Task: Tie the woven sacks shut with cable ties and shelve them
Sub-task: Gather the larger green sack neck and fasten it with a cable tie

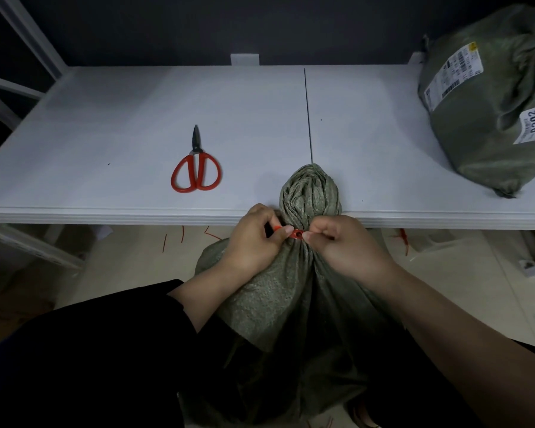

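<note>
Most of the red cable tie (pixel 297 234) hides behind the fingers. The left hand (pixel 254 239) and right hand (pixel 343 245) pinch its ends. It wraps the green woven sack (pixel 291 304), whose crinkly bunched top pokes up just above the fingers.

A white shelf (pixel 105 118) holds red scissors (pixel 196 171) and, far to the right, a green sack (pixel 482 118) with labels.

Loose black sleeve (pixel 121 341), left arm
</note>
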